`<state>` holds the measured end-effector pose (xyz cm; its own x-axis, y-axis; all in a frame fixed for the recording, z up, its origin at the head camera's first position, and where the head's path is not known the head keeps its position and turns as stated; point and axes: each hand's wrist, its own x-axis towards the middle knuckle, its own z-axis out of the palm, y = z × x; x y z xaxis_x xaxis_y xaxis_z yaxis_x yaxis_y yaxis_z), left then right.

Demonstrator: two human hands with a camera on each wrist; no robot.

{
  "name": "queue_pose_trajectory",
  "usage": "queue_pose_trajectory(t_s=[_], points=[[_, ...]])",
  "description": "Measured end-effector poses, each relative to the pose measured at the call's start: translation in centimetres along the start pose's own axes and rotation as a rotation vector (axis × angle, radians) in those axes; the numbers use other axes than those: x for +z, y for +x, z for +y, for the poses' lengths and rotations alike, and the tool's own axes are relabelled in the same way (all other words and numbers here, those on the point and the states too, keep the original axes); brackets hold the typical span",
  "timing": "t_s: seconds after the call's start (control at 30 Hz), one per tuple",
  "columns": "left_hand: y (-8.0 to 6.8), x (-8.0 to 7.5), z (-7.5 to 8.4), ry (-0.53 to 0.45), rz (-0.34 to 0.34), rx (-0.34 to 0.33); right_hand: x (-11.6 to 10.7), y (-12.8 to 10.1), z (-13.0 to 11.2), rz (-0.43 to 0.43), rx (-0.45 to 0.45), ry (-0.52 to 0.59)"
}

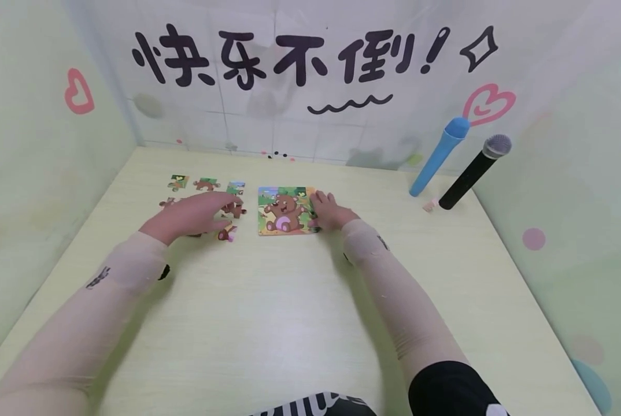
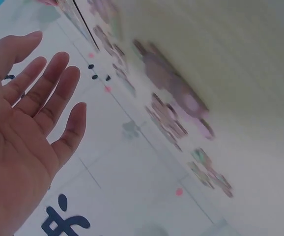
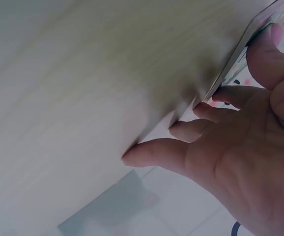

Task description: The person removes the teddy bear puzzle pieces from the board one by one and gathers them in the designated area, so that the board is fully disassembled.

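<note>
My left hand [image 1: 193,215] hovers over several loose jigsaw pieces, its fingers loosely bent with nothing between them; the left wrist view shows its bare palm [image 2: 26,132]. Brown bear parts show on the pieces, including one at the back [image 1: 206,184] and one in front of my fingers [image 1: 228,233]; others lie partly hidden under the hand. To their right, a square bear picture board [image 1: 283,212] lies flat. My right hand [image 1: 333,212] rests at its right edge. In the right wrist view, the thumb touches the board [image 3: 236,61] and the other fingertips meet the tabletop.
A blue microphone [image 1: 437,159] and a black microphone [image 1: 469,180] stand at the back right of the pale table [image 1: 269,323]. Beside their bases is a small pinkish bit [image 1: 429,205]. A printed backdrop [image 1: 269,121] rises behind the table, with side panels left and right.
</note>
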<state>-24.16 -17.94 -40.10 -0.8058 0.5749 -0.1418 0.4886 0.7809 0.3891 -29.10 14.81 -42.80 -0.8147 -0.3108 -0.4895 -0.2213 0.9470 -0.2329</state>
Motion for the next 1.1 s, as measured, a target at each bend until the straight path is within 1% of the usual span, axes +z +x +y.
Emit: queue_pose_trajectory(t_s=[0.17, 0.23, 0.3, 0.4, 0.47, 0.53, 0.67, 0.77, 0.83, 0.93, 1.0, 1.1], points=[[1.9, 0.1, 1.8, -0.044, -0.023, 0.034, 0.1, 0.1, 0.0, -0.002, 0.002, 0.000], [2.7, 0.2, 2.5, -0.043, -0.035, 0.048, 0.1, 0.1, 0.0, -0.005, 0.004, -0.004], [3.6, 0.3, 3.1, -0.035, -0.041, 0.064, 0.0, 0.1, 0.2, -0.015, -0.007, -0.016], [5.1, 0.5, 3.9, 0.006, -0.053, 0.094, -0.3, -0.1, 0.3, -0.031, -0.024, -0.020], [6.0, 0.7, 4.3, 0.026, -0.059, 0.099, -0.5, -0.2, 0.5, -0.044, -0.044, -0.033], [6.8, 0.9, 4.8, 0.028, -0.063, 0.088, -0.6, -0.2, 0.5, -0.051, -0.056, -0.051], [8.6, 1.6, 5.9, -0.027, -0.082, 0.087, -0.7, -0.2, 0.6, -0.059, -0.079, -0.112], [9.7, 2.3, 6.8, -0.070, -0.100, 0.095, -0.7, -0.3, 0.7, -0.058, -0.088, -0.125], [10.3, 2.7, 7.2, -0.080, -0.104, 0.094, -0.7, -0.3, 0.7, -0.056, -0.091, -0.114], [11.1, 3.1, 7.9, -0.086, -0.108, 0.111, -0.8, -0.3, 0.7, -0.054, -0.098, -0.102], [11.5, 3.2, 8.2, -0.067, -0.112, 0.115, -0.7, -0.3, 0.7, -0.054, -0.101, -0.094], [11.9, 3.4, 8.7, -0.030, -0.115, 0.098, -0.7, -0.3, 0.8, -0.055, -0.100, -0.094]])
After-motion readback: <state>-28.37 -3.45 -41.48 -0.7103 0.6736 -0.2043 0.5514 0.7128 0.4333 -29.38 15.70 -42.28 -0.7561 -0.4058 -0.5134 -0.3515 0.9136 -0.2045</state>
